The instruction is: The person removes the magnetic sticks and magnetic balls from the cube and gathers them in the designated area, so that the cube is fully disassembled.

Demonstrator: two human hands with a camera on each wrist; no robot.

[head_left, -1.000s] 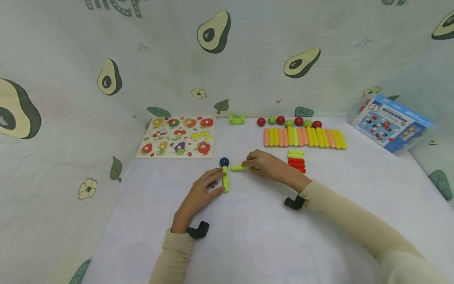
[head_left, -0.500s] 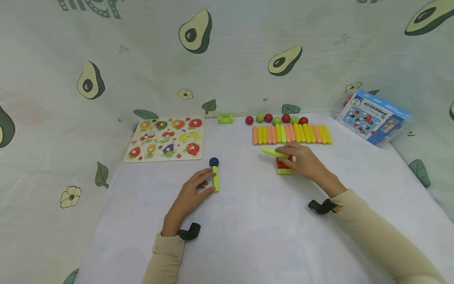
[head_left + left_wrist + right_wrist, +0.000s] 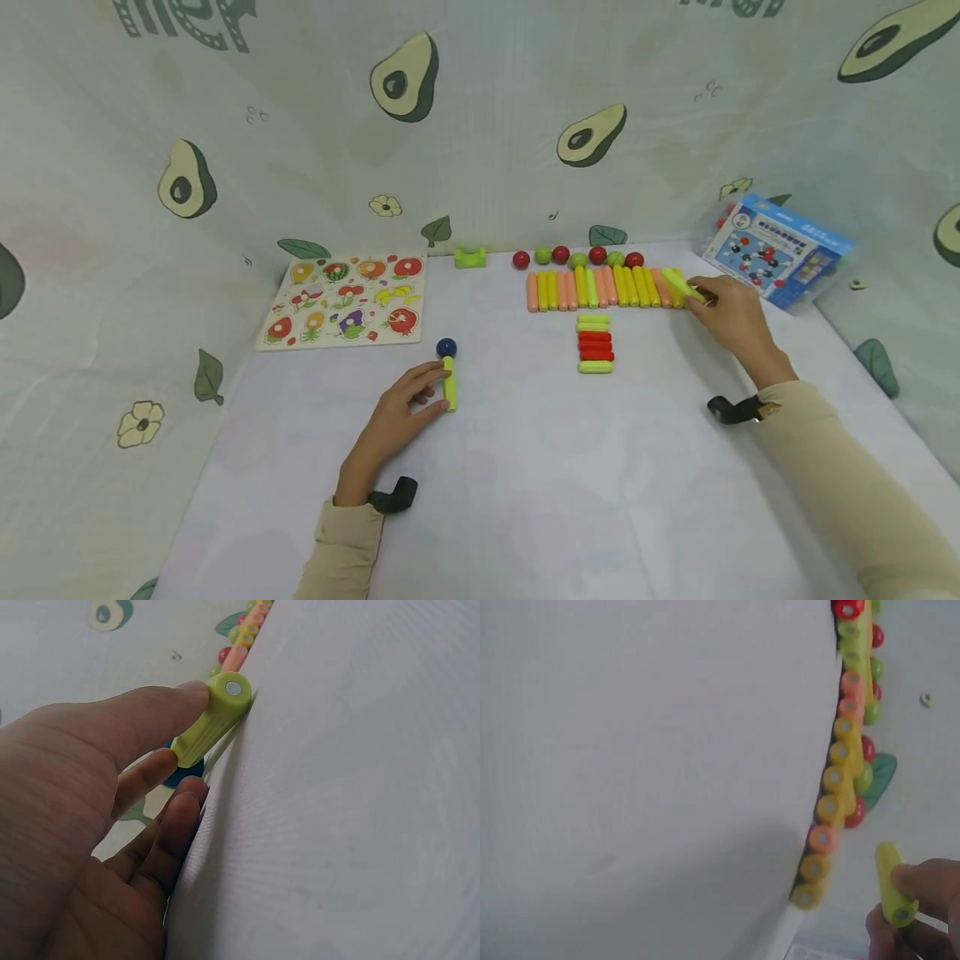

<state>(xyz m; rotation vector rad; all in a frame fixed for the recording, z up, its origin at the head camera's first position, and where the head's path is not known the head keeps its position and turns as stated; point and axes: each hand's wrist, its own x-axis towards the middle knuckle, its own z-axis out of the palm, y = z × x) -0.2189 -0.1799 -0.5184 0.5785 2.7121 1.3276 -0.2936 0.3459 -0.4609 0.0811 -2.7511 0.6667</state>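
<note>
In the head view, my left hand pinches a lime-green magnetic rod lying on the table, thumb at its near end and fingers toward the far end. A dark blue ball sits at the rod's far tip; the left wrist view shows a round magnet in the near end of the rod. Over at the right, my right hand holds another lime-green magnetic rod between thumb and fingers, above the right end of a row of rods. The right wrist view shows this rod raised off the table.
Red and green balls line the back behind the yellow, orange and green rods. Short red and lime rods lie stacked in a column nearer. A fruit puzzle board, a small green holder and a blue-and-white box stand around.
My right hand has carried its lime-green rod rightward from beside the blue ball, past the short rods, to the row's right end. My left hand has kept its grip. The head view has shifted slightly.
</note>
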